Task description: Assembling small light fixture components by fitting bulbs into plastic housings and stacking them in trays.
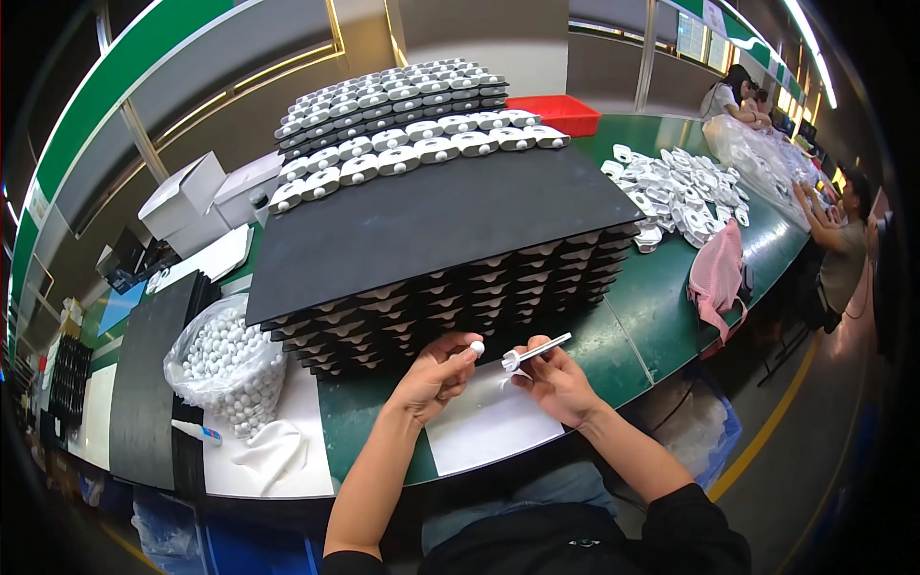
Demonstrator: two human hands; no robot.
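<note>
Two bare hands are working close together over a smooth white sheet (484, 422) that is lying on the green table (661, 297). The left hand (433, 376) is curling shut and pinching a small, rounded white cap (476, 348) between thumb and fingertips, holding it up just beside the other hand. The right hand (556, 383) is closing around a slim white stick-like tool (537, 351) with a wider notched end, which is pointing toward the cap without quite touching it.

Directly beyond both hands, a tall stack of dark, ridged plastic trays (460, 297) is standing under a flat matte black cover sheet (431, 225). Farther back on that sheet, rows of glossy white oval parts (412, 153) are sitting, with more filled trays behind them. Well to the left of the left hand, a crinkled clear plastic bag (225, 369) is bulging with small white round pieces. Beyond the right hand and to its right, loose white parts (676, 192) are lying in a heap on the table, and a red bin (561, 113) is resting behind the trays.
</note>
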